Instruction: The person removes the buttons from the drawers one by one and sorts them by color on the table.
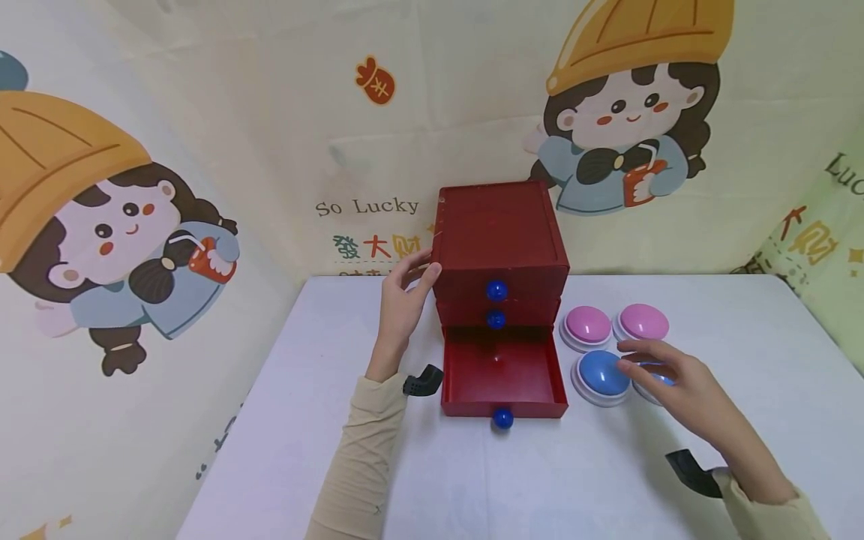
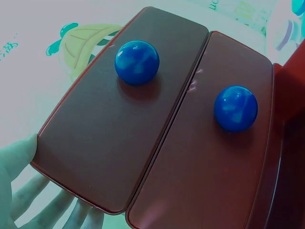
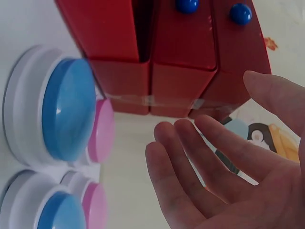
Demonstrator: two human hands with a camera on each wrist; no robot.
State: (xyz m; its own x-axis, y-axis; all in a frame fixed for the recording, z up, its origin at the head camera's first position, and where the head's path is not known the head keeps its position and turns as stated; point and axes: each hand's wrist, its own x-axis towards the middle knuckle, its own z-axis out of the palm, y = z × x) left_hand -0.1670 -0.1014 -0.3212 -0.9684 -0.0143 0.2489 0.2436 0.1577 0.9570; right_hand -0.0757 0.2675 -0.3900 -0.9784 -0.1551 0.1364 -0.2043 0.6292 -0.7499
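A red cabinet of stacked drawers with round blue knobs stands on the white table. Its bottom drawer is pulled out, while the upper two are pushed in, the middle one sitting slightly differently. My left hand touches the cabinet's upper left side, thumb by the front edge and fingers extended along the side. Over the blue push buttons hovers my right hand, holding nothing, its fingers loosely extended. One blue button is nearly all visible; the other is partly covered by that hand in the head view.
Behind the blue buttons stand two pink buttons on white bases, right of the cabinet. A printed cloth with cartoon figures hangs behind and left of the table. Black wrist-camera mounts stick out by both sleeves.
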